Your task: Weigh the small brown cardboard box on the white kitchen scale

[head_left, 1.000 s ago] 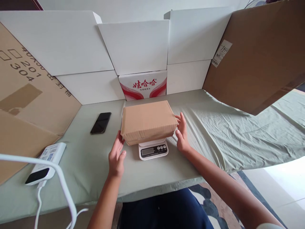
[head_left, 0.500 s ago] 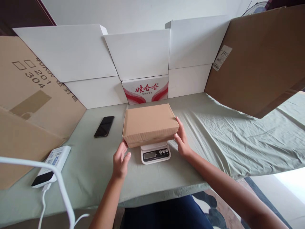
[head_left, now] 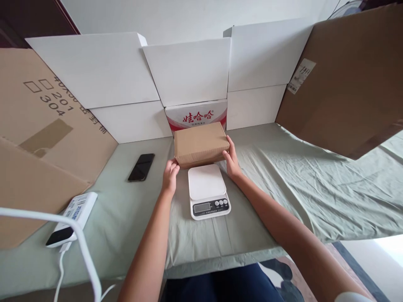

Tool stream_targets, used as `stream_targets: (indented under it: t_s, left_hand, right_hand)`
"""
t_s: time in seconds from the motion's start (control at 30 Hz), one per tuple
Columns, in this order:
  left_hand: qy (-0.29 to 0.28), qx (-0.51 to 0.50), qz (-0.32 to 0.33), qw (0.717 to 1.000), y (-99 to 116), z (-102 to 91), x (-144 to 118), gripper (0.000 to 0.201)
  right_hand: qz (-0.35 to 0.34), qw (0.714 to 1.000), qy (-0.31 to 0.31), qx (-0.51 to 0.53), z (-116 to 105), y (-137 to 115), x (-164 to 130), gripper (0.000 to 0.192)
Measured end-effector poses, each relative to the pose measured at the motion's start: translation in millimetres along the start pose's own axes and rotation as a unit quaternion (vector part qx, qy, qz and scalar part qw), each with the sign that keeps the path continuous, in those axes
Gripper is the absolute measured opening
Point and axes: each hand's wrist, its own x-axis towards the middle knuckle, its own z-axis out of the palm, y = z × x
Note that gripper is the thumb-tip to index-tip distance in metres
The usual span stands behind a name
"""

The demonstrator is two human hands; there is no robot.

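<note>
A plain brown cardboard box (head_left: 201, 141) is held between my two hands, just beyond the scale. My left hand (head_left: 170, 174) grips its near left corner, fingers partly hidden beneath it. Round the right end is my right hand (head_left: 232, 159), thumb on the near side and fingers along the edge. Nearer to me lies a white digital kitchen scale (head_left: 208, 184) with its plate bare. Its display (head_left: 202, 207) looks blank. Whether the box touches the cloth I cannot tell.
A black phone (head_left: 141, 167) lies at left, with a white power bank (head_left: 72, 218) and white cable (head_left: 80, 239) nearer. White boxes (head_left: 189, 73) and a red-printed carton (head_left: 197, 115) line the back. Large cardboard boxes stand left (head_left: 53, 167) and right (head_left: 346, 84). Green cloth (head_left: 258, 226) covers the table.
The cardboard box has moved away from me, off the scale, with both hands on it. The scale's white plate now shows. The view has shifted slightly.
</note>
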Motion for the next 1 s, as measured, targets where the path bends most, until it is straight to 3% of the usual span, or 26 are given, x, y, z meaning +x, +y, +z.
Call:
stream_targets:
  t_s: [0.23,0.6,0.8,1.0]
  left_hand:
    - [0.023,0.008,-0.015,1.000,-4.0,-4.5,5.9,0.045]
    - [-0.020,-0.010,-0.035,0.999,5.1,-8.8,3.2,0.058]
    - [-0.070,0.010,-0.019,0.997,9.4,-3.6,1.2,0.058]
    - [-0.047,0.015,0.042,0.998,9.4,-4.8,-3.1,0.078]
  right_hand:
    - [0.057,0.998,-0.033,-0.002,4.9,5.5,-2.0,0.084]
    - [0.109,0.993,-0.015,0.040,3.1,15.0,-5.0,0.091]
    - [0.091,0.994,-0.054,0.017,3.5,2.9,-3.8,0.097]
    - [0.031,0.999,-0.037,0.002,4.0,0.1,-7.8,0.100]
